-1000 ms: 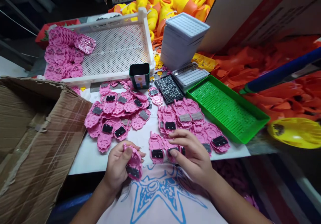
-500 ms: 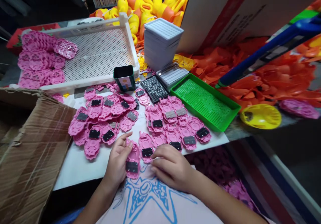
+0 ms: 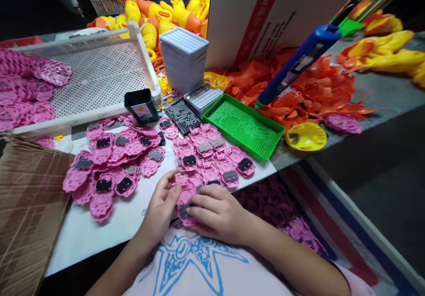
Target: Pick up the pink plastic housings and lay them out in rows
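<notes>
A pink casing with a dark rectangular plate in its lower half is between the person's hands, at the near edge of the desk, left of the green tray and nearer the wearer. The left grip is closed on the casing's left side, thumb along the edge. The right grip has its fingers part curled over the casing's right side; they hide whether it pinches anything, so I cannot tell.

Toward the wearer and left of the green tray lies a cluster of similar casings; a heaped pile is well to its left. Just left of the green tray are a black grid tray and a pale tray, with a tall tray stack behind them. Farther left come a dark green container and a white crate holding pink pieces. Right of the green tray is a yellow dish; behind and right of it spread orange parts.
</notes>
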Available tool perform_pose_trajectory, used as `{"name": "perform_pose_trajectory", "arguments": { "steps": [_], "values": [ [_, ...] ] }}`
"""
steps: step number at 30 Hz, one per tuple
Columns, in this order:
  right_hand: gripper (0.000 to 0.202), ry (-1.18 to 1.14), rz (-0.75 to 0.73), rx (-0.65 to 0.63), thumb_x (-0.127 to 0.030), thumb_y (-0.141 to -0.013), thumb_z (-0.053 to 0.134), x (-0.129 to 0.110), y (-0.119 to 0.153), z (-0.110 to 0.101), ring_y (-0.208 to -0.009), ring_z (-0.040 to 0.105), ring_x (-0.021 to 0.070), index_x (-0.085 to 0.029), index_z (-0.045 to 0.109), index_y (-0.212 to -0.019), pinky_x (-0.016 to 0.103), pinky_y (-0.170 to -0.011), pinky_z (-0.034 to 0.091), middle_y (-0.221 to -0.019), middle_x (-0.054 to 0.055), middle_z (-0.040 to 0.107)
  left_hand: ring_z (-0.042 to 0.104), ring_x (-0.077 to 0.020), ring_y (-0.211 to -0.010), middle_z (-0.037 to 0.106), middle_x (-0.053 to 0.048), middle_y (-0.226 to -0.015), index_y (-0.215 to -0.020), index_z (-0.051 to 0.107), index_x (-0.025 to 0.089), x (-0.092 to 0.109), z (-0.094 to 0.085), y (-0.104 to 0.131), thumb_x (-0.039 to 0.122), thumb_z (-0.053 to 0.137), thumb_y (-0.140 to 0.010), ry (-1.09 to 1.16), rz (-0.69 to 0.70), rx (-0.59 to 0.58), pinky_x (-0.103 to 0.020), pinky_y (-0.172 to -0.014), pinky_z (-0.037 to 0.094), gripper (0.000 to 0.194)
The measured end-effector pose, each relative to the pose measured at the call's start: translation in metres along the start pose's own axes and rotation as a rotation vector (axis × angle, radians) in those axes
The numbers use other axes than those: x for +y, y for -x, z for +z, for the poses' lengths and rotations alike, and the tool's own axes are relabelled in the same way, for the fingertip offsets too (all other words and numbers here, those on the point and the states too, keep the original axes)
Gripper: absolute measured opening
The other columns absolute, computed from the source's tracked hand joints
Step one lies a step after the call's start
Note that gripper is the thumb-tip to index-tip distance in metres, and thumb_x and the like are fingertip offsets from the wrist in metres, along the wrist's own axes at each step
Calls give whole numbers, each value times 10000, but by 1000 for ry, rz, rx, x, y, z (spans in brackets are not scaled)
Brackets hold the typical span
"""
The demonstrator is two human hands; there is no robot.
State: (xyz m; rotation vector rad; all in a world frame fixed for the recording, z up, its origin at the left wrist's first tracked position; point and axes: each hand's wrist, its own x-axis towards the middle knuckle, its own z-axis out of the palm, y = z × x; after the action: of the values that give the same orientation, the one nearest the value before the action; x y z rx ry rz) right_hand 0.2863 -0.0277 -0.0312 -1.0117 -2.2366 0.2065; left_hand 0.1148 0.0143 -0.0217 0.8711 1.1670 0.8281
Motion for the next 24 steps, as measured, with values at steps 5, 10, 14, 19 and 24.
{"name": "perform_pose_trajectory", "arguments": {
  "steps": [5,10,14,19,24],
  "values": [
    [254,29,152,1,-303,-827,646,29,28,-31,-943,572,221,-188,622,-1052,398,-861,448,-1015,72,697,591,-203,-971,618,-88,-1131,-1147,538,219,-3,-10,2,385,629,-805,-139,152,67,-300,-795,471,391],
    [271,129,264,-59,-301,-828,650,57,51,-40,-1010,516,273,-225,633,-1087,455,-853,443,-1068,64,689,568,-222,-929,620,-72,-1031,-1025,600,226,-1,-34,-3,297,610,-807,-587,467,222,-342,-809,434,230],
    [267,154,262,-104,-268,-852,610,68,58,-34,-1054,494,297,-221,619,-1115,485,-859,437,-1107,68,678,533,-299,-1022,637,-94,-1036,-958,637,223,1,-53,-10,287,598,-797,-1098,632,345,-451,-906,373,178],
    [335,147,250,-133,-348,-822,645,71,60,-35,-1097,501,310,-229,613,-1133,502,-872,442,-1145,90,658,468,-354,-1051,620,-144,-1153,-1028,667,186,5,-61,-19,316,555,-830,-1486,537,469,-490,-867,347,263],
    [295,134,198,-73,-343,-844,620,73,28,-53,-1092,516,282,-221,610,-1112,468,-883,459,-1137,102,650,430,-380,-1104,585,-167,-1228,-1164,624,164,14,-52,-31,340,536,-842,-1661,389,388,-521,-862,336,377]
  ]
}}
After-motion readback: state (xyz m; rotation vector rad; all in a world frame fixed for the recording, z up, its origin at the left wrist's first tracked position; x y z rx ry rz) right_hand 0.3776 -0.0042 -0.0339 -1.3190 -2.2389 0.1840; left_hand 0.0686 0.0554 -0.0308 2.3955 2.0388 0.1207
